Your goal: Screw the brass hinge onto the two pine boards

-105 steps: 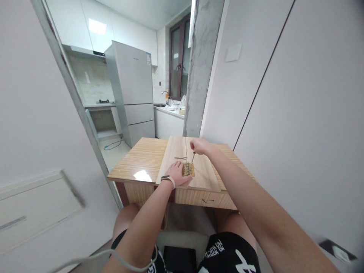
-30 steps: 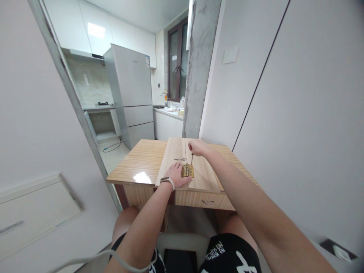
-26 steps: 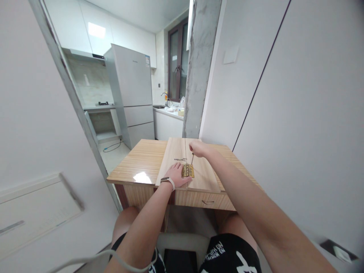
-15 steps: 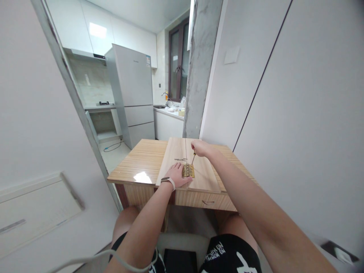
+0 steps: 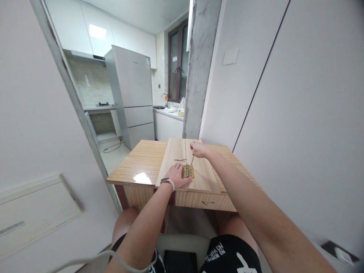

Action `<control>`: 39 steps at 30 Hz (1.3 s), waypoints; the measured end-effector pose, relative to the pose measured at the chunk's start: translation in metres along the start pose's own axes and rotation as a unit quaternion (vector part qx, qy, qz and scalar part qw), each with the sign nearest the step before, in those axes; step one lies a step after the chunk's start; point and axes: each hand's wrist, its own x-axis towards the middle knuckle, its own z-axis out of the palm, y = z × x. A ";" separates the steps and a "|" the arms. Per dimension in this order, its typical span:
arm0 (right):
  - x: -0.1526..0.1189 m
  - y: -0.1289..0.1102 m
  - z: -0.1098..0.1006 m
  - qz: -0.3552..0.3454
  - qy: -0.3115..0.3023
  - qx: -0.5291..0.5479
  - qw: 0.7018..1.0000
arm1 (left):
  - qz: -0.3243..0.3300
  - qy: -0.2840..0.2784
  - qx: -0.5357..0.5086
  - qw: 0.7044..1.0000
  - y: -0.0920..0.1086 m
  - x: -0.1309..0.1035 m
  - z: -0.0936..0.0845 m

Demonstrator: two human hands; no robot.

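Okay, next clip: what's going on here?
A person sits at a wood-grain desk with two pale boards lying on it. A brass-coloured hinge spans the seam between them. The left hand lies flat beside it; the right hand grips what looks like a screwdriver, tip near the hinge's far right corner. Small dark pieces lie beyond the left hand.

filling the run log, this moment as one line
left hand: flat, at hinge; right hand: gripping screwdriver, tip at hinge; hinge: over seam between two boards; boards: on desk
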 end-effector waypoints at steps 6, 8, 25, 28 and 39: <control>0.003 0.001 -0.004 0.016 -0.010 0.018 1.000 | 0.004 0.003 -0.001 1.000 0.000 -0.001 -0.001; 0.003 0.002 -0.004 0.017 -0.005 0.009 1.000 | 0.005 0.005 -0.001 1.000 0.000 0.000 0.000; 0.003 0.002 0.002 0.020 -0.004 -0.023 1.000 | -0.002 -0.001 0.002 1.000 -0.002 0.001 0.003; 0.004 0.002 0.004 0.007 0.005 -0.014 1.000 | -0.001 -0.003 0.000 1.000 -0.001 0.001 0.002; 0.006 -0.002 0.002 0.010 -0.015 0.015 1.000 | -0.008 -0.012 -0.005 1.000 0.002 0.000 -0.003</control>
